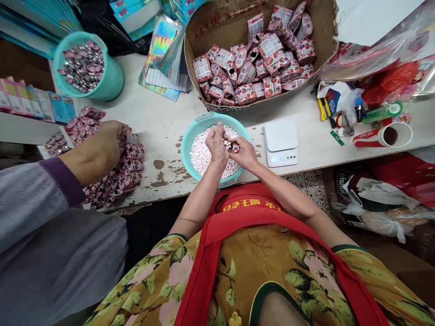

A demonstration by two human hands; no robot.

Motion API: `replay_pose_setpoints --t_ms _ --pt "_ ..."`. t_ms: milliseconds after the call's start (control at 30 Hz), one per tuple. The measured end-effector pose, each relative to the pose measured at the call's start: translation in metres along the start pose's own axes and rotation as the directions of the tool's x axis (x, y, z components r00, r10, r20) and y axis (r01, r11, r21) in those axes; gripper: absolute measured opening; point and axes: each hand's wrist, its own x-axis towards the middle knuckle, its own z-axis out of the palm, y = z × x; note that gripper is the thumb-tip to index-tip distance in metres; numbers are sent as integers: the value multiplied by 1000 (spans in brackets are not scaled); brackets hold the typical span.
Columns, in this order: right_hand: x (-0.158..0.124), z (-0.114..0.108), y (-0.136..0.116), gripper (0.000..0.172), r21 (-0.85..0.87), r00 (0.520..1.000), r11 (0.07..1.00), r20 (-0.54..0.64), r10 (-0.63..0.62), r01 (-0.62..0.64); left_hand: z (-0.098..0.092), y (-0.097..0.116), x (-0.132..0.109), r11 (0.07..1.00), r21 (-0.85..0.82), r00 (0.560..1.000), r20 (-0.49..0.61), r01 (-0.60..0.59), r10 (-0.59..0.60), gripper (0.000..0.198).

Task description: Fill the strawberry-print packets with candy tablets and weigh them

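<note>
Over a turquoise basin [186, 156] of small pale pink tablets [200, 151], my two hands meet. My left hand [216, 146] is closed and cupped, with a few tablets showing at its inner side. In my right hand [244, 155] is a small strawberry-printed container [234, 148], its dark opening turned toward the left hand. Some tablets lie right at that opening. The fingers hide part of the container. To the right of the basin stands a white digital scale [280, 138].
A cardboard box [217, 25] holds many strawberry-printed containers [246, 72]. At left, a co-worker's hand [107, 142] is over a pile of similar containers [134, 165]. Nearby stand a turquoise bucket [113, 79] of silvery-pink pieces and, far right, a tipped paper cup [372, 138].
</note>
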Motion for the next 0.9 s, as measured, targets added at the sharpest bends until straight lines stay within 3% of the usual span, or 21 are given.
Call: replay_pose_setpoints --t_ms 200,333,500,667,900 --pt "-1 1 2 29 90 1000 996 -5 -1 2 -3 3 1 1000 17 999 34 -9 8 48" --pt "-1 3 3 34 152 999 988 0 -41 41 -3 7 -1 1000 -4 1000 -5 -17 17 46" --pt "-1 6 9 30 146 1000 989 1 10 -11 1 13 -3 998 -3 996 69 59 -58 47" --pt "0 8 17 36 287 997 956 -53 -50 63 -4 12 9 1000 -8 999 -39 -29 28 48" --pt "4 15 22 35 279 1000 960 -31 4 5 -2 2 1 988 43 984 94 148 -152 46"
